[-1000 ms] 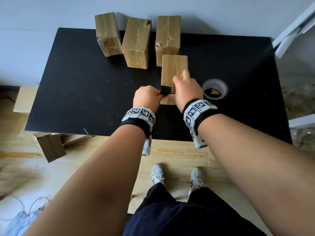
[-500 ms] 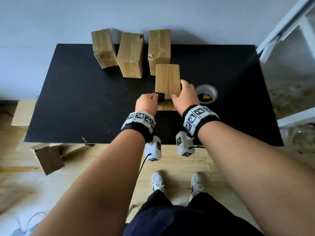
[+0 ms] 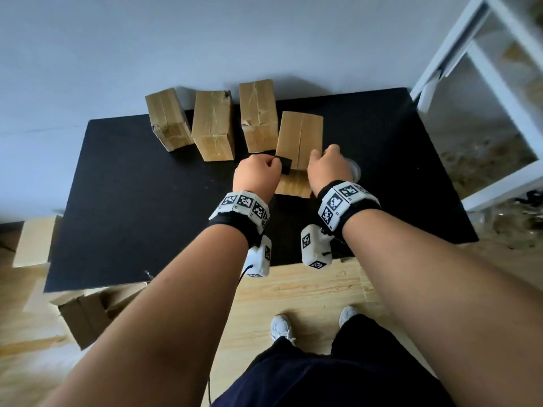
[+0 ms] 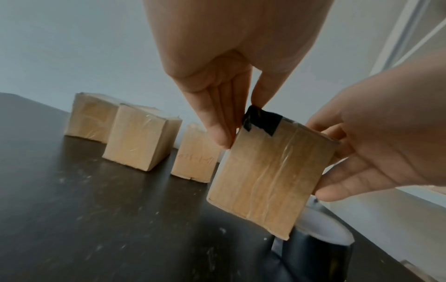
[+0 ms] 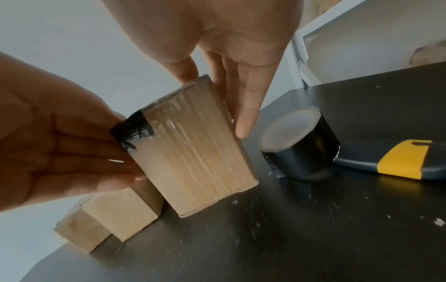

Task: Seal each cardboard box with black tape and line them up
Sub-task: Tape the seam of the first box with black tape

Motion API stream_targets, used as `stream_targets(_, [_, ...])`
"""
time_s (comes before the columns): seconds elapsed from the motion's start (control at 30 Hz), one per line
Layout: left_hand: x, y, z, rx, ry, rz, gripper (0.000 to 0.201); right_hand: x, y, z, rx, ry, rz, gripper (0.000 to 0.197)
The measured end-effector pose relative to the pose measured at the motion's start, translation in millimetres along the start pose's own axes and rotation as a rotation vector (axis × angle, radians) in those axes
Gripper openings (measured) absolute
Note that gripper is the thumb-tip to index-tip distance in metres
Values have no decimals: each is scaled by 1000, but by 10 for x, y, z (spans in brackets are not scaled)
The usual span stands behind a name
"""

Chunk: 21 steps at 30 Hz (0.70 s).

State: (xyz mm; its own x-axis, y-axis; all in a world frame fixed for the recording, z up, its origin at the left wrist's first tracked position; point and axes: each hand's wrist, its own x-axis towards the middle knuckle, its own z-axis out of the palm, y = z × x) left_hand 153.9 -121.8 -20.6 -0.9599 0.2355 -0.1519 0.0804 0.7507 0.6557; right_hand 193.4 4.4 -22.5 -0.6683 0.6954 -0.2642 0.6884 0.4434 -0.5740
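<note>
A cardboard box [image 3: 299, 136] [image 4: 270, 171] [image 5: 198, 148] stands tilted between my hands, right of three boxes at the back. I cannot tell whether its lower edge touches the table. My left hand [image 3: 274, 165] [image 4: 243, 118] pinches a short piece of black tape [image 3: 283, 164] [image 4: 262, 123] [image 5: 132, 129] at the box's upper left corner. My right hand [image 3: 318, 155] [image 5: 217, 99] grips the box's right side, thumb on top and fingers down the flank. The black tape roll [image 4: 321, 246] [image 5: 299, 145] stands just right of the box.
Three boxes [image 3: 169, 118] [image 3: 213, 124] [image 3: 258, 113] line the back of the black table [image 3: 132, 201]. A grey and yellow knife [image 5: 398, 162] lies right of the roll. A white frame [image 3: 484, 69] rises at the right. More cardboard [image 3: 85, 318] lies on the floor at the left.
The box was lying flat under both hands; now it is tipped up and farther back beside the row. My right hand has shifted from its top to its right side. The left hand keeps the tape.
</note>
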Motion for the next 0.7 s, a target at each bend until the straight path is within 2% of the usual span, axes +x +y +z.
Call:
stream_targets(0.2, [302,430,26,-32,-6,82,31,338,-80,-252,121,56,-2,37])
stream_targets(0.4, [786,719,283,-8,-64,99,33,969,-101,-406,79,20,-23,41])
stream_targets(0.7, [1558,929,794,-5,-99,-38,34,1949,-111,-360,8,-88,-49,43])
